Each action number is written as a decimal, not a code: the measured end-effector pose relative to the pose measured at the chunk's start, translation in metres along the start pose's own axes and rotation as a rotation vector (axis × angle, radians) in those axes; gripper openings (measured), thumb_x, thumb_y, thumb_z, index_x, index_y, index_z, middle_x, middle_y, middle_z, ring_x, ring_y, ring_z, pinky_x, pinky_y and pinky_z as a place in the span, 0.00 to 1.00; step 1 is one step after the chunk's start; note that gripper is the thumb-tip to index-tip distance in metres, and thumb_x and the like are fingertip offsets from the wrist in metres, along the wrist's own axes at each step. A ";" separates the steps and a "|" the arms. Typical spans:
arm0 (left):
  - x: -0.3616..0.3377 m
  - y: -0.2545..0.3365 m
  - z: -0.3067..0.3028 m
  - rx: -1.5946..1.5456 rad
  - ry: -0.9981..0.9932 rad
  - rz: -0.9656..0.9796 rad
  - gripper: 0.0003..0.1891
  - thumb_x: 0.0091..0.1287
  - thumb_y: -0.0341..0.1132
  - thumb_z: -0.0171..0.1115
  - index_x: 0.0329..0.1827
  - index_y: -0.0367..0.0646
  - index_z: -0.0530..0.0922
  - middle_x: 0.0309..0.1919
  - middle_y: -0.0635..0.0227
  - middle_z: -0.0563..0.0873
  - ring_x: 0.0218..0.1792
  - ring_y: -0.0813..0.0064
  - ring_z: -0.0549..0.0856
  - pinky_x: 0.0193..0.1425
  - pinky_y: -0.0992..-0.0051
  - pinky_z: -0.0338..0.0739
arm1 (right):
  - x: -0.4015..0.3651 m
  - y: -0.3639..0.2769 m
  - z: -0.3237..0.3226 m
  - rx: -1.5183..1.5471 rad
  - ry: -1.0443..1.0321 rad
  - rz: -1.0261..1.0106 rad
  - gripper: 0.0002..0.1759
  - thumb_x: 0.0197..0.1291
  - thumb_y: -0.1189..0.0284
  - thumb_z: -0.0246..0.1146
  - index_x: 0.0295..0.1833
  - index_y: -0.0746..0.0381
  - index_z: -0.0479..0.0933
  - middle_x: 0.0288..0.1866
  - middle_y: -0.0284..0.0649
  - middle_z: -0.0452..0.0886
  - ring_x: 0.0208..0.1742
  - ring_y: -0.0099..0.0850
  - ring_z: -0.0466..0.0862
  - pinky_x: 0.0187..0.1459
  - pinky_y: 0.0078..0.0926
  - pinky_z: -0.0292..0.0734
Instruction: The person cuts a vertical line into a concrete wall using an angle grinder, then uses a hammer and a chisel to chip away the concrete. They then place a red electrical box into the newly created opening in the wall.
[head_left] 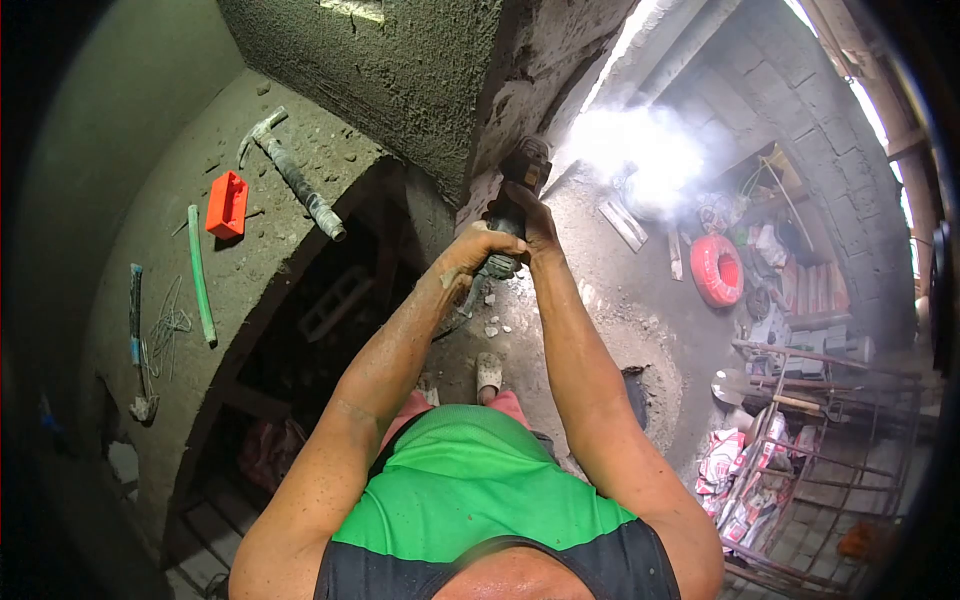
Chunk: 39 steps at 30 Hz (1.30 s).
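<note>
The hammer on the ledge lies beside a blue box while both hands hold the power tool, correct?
No: in the head view the box beside the hammer is orange, not blue. The left hand and right hand do hold the power tool.

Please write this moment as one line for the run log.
left hand: grips power tool | right hand: grips power tool | power tool: at concrete wall | dust: right of power tool

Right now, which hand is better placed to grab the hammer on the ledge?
Left, probably. The left hand and right hand both grip the tool at the wall, but the left is on the ledge side, nearer the hammer; the right would have to cross the left arm.
</note>
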<state>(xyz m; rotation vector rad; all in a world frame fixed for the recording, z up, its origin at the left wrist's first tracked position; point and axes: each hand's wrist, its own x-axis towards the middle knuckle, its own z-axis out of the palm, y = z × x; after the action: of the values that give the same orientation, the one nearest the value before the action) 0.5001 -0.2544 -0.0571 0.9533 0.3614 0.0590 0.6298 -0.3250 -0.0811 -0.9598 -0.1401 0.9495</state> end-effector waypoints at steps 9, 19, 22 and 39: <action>0.002 -0.002 -0.014 0.001 -0.031 -0.035 0.14 0.54 0.29 0.73 0.43 0.38 0.81 0.33 0.67 0.88 0.32 0.78 0.86 0.38 0.78 0.80 | 0.000 0.008 0.005 0.011 -0.013 -0.029 0.19 0.57 0.65 0.73 0.49 0.64 0.80 0.36 0.39 0.84 0.32 0.31 0.85 0.37 0.28 0.83; -0.002 -0.002 -0.014 0.044 -0.005 0.044 0.14 0.53 0.29 0.72 0.41 0.36 0.82 0.32 0.64 0.89 0.33 0.75 0.88 0.40 0.76 0.83 | 0.000 0.017 0.007 0.034 -0.007 -0.097 0.19 0.57 0.64 0.72 0.48 0.66 0.82 0.38 0.40 0.85 0.36 0.31 0.85 0.39 0.27 0.83; -0.009 -0.002 -0.010 0.023 -0.005 0.018 0.16 0.52 0.29 0.73 0.44 0.36 0.81 0.33 0.64 0.88 0.33 0.75 0.88 0.40 0.76 0.83 | -0.007 0.014 0.008 -0.059 0.017 -0.118 0.20 0.57 0.63 0.72 0.48 0.67 0.83 0.39 0.40 0.85 0.36 0.31 0.85 0.39 0.26 0.82; 0.021 0.011 0.058 0.100 -0.035 -0.130 0.20 0.52 0.32 0.74 0.47 0.34 0.81 0.35 0.64 0.87 0.35 0.72 0.87 0.44 0.74 0.81 | -0.041 -0.062 -0.017 0.008 0.031 -0.111 0.19 0.62 0.63 0.68 0.46 0.67 0.77 0.35 0.46 0.84 0.32 0.37 0.86 0.36 0.33 0.84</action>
<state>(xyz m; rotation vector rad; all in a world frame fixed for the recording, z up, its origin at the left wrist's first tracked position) 0.5401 -0.2890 -0.0234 1.0258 0.3964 -0.0946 0.6524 -0.3805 -0.0329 -0.9496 -0.1622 0.8324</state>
